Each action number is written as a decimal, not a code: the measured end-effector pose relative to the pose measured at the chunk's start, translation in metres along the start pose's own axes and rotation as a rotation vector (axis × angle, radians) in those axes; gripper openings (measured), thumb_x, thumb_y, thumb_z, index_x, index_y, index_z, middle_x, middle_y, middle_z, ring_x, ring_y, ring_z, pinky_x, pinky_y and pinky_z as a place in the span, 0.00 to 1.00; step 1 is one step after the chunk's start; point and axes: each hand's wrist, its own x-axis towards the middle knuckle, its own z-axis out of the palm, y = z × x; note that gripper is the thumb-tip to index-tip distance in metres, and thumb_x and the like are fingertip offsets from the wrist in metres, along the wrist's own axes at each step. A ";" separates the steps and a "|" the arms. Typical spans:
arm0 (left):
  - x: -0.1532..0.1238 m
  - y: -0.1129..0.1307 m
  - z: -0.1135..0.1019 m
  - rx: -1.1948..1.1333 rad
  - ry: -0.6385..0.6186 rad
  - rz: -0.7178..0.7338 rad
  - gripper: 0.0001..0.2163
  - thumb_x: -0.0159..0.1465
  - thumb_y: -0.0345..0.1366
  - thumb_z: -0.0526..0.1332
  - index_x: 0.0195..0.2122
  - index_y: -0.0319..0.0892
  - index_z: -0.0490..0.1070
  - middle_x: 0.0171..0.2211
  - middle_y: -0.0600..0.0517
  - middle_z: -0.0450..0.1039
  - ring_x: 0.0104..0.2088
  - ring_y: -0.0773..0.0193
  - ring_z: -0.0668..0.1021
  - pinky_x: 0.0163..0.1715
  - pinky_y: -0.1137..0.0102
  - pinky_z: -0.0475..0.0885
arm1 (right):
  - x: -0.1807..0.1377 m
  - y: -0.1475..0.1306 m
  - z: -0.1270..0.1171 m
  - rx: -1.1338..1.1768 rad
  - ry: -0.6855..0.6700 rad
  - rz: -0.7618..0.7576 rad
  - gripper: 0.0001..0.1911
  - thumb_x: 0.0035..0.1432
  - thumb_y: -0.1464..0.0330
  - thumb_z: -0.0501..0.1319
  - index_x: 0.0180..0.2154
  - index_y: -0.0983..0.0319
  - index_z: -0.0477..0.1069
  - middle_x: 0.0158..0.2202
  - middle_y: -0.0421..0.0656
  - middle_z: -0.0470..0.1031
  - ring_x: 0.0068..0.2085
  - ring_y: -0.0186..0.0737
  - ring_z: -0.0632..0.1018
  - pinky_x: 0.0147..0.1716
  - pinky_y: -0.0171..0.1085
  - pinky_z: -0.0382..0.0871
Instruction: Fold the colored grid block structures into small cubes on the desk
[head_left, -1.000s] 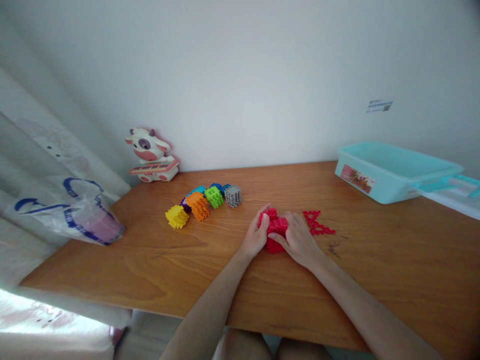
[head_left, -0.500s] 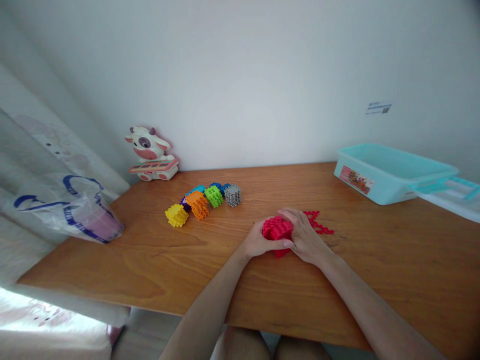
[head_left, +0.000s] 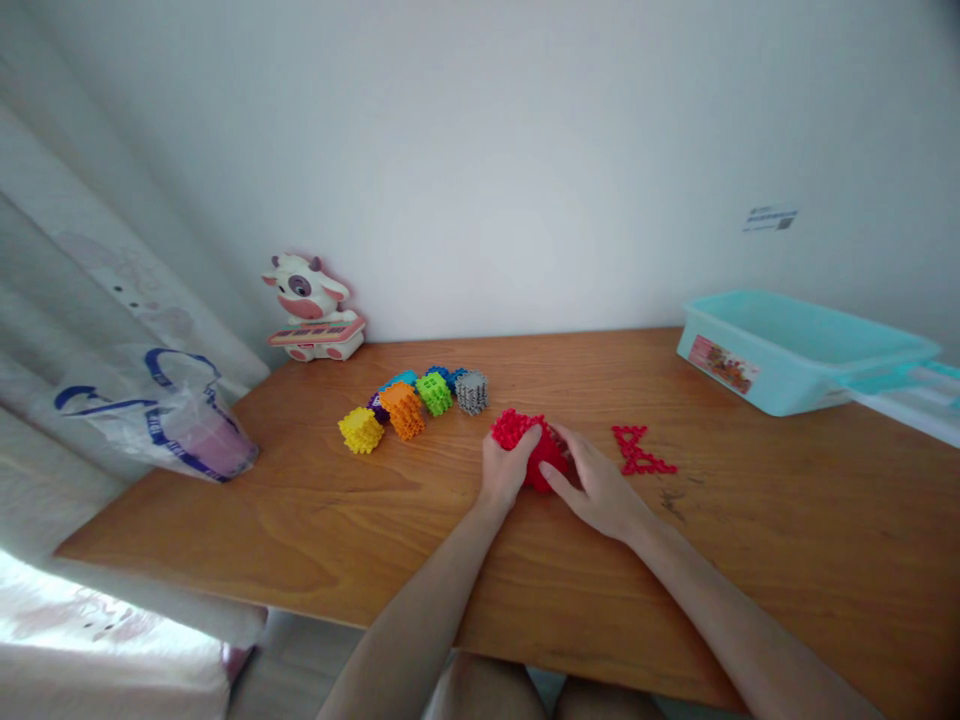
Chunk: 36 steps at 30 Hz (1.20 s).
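Note:
Between my two hands, over the middle of the wooden table, is a stack of red toothed plastic pieces [head_left: 550, 465]. My left hand [head_left: 508, 468] is wrapped round the stack's left part, thumb on top. My right hand [head_left: 596, 482] curves round the right side, with its fingers behind the stack and its thumb against the front. Some fingers of both hands are hidden by the red pieces. Several loose red pieces [head_left: 637, 452] lie flat on the table just right of my right hand.
Yellow [head_left: 361, 430], orange [head_left: 403, 410], green [head_left: 434, 393] and grey [head_left: 472, 392] toothed stacks, with blue and purple ones, sit left of centre. A cow toy piano [head_left: 315, 310] stands behind. A turquoise bin [head_left: 787, 400] is at right, a bagged pink cup [head_left: 214, 440] at left, on the table [head_left: 300, 530].
The red stack has turned and shifted left between my hands. My left thumb has moved up onto its top. The loose red pieces at right show more fully.

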 end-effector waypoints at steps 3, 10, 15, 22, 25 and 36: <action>0.000 0.005 0.002 0.061 0.044 0.050 0.12 0.54 0.43 0.70 0.29 0.40 0.73 0.28 0.52 0.75 0.29 0.64 0.76 0.35 0.68 0.72 | 0.000 -0.007 0.007 0.067 -0.019 -0.022 0.40 0.57 0.63 0.64 0.66 0.60 0.49 0.64 0.56 0.63 0.62 0.55 0.67 0.60 0.56 0.62; -0.011 0.009 0.007 0.282 -0.125 0.169 0.17 0.55 0.45 0.70 0.38 0.41 0.69 0.35 0.50 0.72 0.37 0.60 0.75 0.46 0.63 0.70 | 0.004 -0.016 0.011 0.287 -0.023 0.077 0.34 0.49 0.71 0.67 0.58 0.58 0.61 0.54 0.50 0.72 0.54 0.53 0.74 0.54 0.53 0.68; -0.017 0.005 0.002 0.324 -0.364 0.134 0.32 0.55 0.47 0.70 0.56 0.41 0.59 0.51 0.42 0.66 0.52 0.52 0.72 0.58 0.55 0.63 | 0.004 -0.007 0.007 0.415 -0.052 0.113 0.28 0.57 0.71 0.63 0.58 0.56 0.63 0.55 0.48 0.72 0.52 0.49 0.75 0.54 0.51 0.68; -0.019 0.012 -0.006 0.503 -0.454 0.221 0.29 0.61 0.47 0.65 0.58 0.42 0.57 0.60 0.39 0.56 0.62 0.48 0.61 0.65 0.51 0.53 | 0.001 0.008 -0.002 0.425 -0.180 0.096 0.25 0.59 0.65 0.64 0.57 0.56 0.64 0.54 0.47 0.73 0.51 0.47 0.75 0.53 0.50 0.69; -0.017 0.018 -0.007 0.446 -0.497 0.179 0.34 0.56 0.46 0.70 0.59 0.42 0.57 0.60 0.39 0.60 0.60 0.48 0.66 0.62 0.50 0.58 | 0.001 0.003 -0.004 0.398 -0.180 0.045 0.22 0.58 0.63 0.66 0.54 0.56 0.67 0.51 0.46 0.74 0.49 0.47 0.76 0.52 0.49 0.69; -0.013 0.028 -0.004 0.336 -0.587 0.152 0.32 0.47 0.38 0.76 0.54 0.42 0.70 0.55 0.42 0.73 0.54 0.51 0.75 0.58 0.56 0.67 | 0.005 -0.007 -0.005 0.408 -0.177 0.100 0.15 0.58 0.61 0.66 0.46 0.57 0.73 0.48 0.46 0.77 0.48 0.51 0.77 0.51 0.48 0.71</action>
